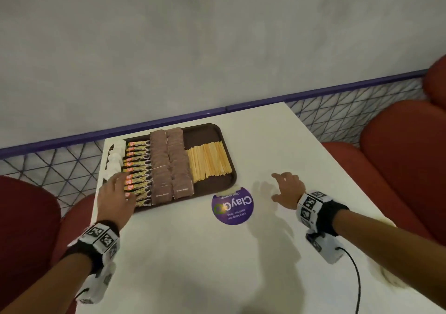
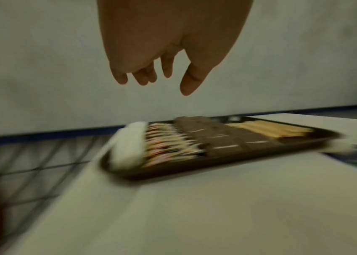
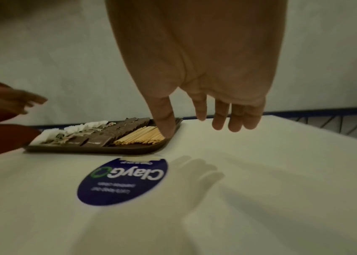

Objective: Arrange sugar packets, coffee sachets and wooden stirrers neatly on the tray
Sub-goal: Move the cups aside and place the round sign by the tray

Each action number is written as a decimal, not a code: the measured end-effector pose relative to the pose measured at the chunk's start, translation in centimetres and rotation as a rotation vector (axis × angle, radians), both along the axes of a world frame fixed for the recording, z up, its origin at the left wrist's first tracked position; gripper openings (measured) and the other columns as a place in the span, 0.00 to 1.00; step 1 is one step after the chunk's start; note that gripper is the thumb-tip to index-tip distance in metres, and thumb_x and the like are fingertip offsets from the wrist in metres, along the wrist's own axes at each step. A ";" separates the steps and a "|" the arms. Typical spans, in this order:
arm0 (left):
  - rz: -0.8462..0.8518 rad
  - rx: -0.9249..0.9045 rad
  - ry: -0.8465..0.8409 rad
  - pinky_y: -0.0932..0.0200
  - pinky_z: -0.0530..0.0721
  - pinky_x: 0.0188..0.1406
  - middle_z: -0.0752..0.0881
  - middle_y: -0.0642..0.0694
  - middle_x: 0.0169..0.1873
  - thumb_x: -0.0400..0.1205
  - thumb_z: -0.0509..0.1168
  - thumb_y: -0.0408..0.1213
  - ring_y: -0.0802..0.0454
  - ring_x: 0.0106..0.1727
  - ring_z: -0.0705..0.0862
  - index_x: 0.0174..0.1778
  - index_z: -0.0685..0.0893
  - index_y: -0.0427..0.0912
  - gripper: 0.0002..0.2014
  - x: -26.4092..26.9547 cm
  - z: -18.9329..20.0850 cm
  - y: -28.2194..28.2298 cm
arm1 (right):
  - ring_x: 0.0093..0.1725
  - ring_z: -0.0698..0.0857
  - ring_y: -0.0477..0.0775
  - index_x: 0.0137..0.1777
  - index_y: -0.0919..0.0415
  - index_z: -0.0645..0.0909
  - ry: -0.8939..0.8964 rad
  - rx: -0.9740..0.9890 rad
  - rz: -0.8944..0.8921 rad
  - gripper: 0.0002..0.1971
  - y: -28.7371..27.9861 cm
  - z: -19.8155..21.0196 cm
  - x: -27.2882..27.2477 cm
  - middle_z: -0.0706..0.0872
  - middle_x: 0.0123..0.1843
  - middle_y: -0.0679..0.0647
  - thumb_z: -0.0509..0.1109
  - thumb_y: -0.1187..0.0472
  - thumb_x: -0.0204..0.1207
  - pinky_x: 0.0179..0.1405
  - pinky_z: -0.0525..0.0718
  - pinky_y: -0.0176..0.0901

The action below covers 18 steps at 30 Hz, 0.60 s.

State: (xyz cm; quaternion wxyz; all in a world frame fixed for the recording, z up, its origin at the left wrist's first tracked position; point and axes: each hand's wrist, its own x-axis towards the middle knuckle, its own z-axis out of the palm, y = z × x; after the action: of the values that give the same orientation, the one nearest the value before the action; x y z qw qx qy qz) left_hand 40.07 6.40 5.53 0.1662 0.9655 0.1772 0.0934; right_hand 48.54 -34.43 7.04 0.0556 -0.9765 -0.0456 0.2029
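Brown tray sits left of centre in the head view, on a white table.

On the tray, left to right: white packets along the left edge; a row of coffee sachets with orange and gold print, wording too small to read; two rows of brown packets, the near ones with small white lettering, illegible; wooden stirrers laid side by side at the right.

Round purple sticker on the table just below the tray's right corner, upside down to the camera: "ClayGO", small lines under it not clearly readable.

Left hand hangs over the tray's lower left corner, fingers loosely spread, holding nothing.

Right hand right of the sticker, above the table, fingers wide, empty.

Left wrist view blurred.
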 end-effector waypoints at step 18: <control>-1.082 -0.155 0.420 0.46 0.60 0.78 0.54 0.40 0.81 0.79 0.65 0.48 0.39 0.80 0.55 0.79 0.62 0.54 0.32 2.7 -0.4 -46.3 | 0.78 0.65 0.66 0.81 0.57 0.34 0.312 -0.142 -0.495 0.60 -23.4 2.7 -10.2 0.59 0.78 0.65 0.78 0.44 0.64 0.74 0.66 0.55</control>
State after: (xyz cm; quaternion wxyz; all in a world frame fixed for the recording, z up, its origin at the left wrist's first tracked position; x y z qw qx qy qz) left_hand 42.74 -39.93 5.10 0.2218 0.9014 -0.3058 -0.2114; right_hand 38.32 -57.81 9.71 0.0413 -0.9165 0.2172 0.3334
